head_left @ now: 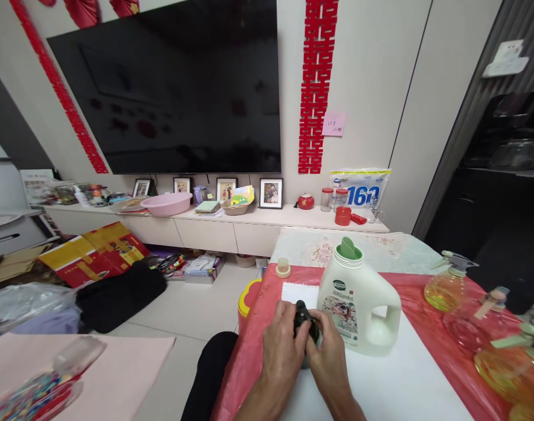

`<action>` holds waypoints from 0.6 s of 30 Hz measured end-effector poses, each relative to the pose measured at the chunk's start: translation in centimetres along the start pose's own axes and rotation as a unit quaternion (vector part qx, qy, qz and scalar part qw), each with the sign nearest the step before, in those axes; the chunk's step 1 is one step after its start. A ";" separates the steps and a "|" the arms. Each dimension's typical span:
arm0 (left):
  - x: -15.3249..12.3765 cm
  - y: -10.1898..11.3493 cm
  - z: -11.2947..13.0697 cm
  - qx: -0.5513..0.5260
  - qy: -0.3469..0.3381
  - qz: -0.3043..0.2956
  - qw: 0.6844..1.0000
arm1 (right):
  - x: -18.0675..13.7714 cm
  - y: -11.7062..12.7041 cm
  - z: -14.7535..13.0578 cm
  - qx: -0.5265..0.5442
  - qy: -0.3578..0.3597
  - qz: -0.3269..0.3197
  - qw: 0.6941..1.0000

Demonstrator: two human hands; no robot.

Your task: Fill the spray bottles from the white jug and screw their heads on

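Both hands are closed around a small dark green bottle with a black pump top (301, 310), held over the white sheet on the table. My left hand (281, 345) wraps its near left side, fingers at the black top. From the right, my right hand (327, 349) grips it close to the top; most of the bottle is hidden behind the fingers. Just beyond my right hand stands a large pale green detergent jug (350, 292), upright and uncapped, with a green spout in its mouth. Its likely cap, a cream-coloured one (283, 268), lies on the table's far left corner.
Along the right table edge stand several clear pump bottles (446, 289) with yellow, pink and orange liquid. A red cover (249, 356) lies under the white sheet (407, 380). A pink-topped table (131, 362) is at lower left. Behind, a low cabinet (205, 231) holds frames and a pink basin (167, 204).
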State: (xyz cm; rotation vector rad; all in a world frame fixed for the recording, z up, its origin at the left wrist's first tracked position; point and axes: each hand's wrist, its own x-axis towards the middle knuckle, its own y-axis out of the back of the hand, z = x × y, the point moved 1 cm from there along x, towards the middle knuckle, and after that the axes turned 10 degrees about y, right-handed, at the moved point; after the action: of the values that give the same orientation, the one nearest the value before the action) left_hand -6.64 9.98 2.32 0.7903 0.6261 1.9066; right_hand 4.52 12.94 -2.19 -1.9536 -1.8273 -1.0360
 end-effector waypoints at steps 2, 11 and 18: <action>-0.2 -0.1 0.1 0.020 -0.015 -0.010 1.000 | 0.0 0.2 0.0 0.015 0.024 -0.025 0.999; -0.1 -0.1 0.9 -0.035 0.048 -0.037 0.998 | 0.1 -0.1 0.2 0.005 0.011 0.024 1.000; 0.1 0.4 0.5 -0.073 0.051 -0.033 0.995 | 0.1 0.3 0.3 0.026 0.006 -0.037 0.999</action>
State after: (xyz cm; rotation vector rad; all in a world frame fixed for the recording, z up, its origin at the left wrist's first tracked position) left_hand -6.51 9.95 2.98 0.5754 0.5621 1.9170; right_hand 4.94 13.19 -2.24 -1.8593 -1.9132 -1.0084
